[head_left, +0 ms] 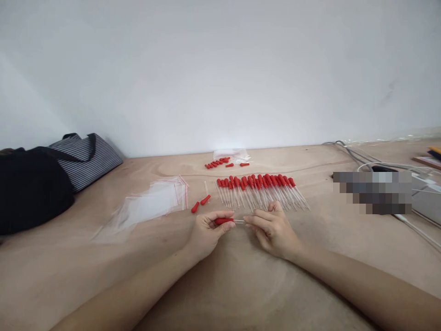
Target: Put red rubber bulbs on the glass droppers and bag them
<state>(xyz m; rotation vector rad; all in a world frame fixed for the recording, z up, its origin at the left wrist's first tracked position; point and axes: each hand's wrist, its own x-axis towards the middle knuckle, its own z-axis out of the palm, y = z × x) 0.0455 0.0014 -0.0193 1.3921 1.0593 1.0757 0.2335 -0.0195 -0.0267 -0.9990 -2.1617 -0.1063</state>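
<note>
- My left hand [210, 231] has the red bulb [224, 221] pinched between thumb and fingers.
- My right hand [274, 229] has its fingertips together on the glass tube [239, 221], right of the bulb; how deep the tube sits, I can't tell.
- Both lie in one line, roughly parallel to the tabletop's [223, 299] far edge.

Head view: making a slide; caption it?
Left hand holds a red rounded bulb, right hand a thin clear tube, near a row of red-topped droppers.
</note>
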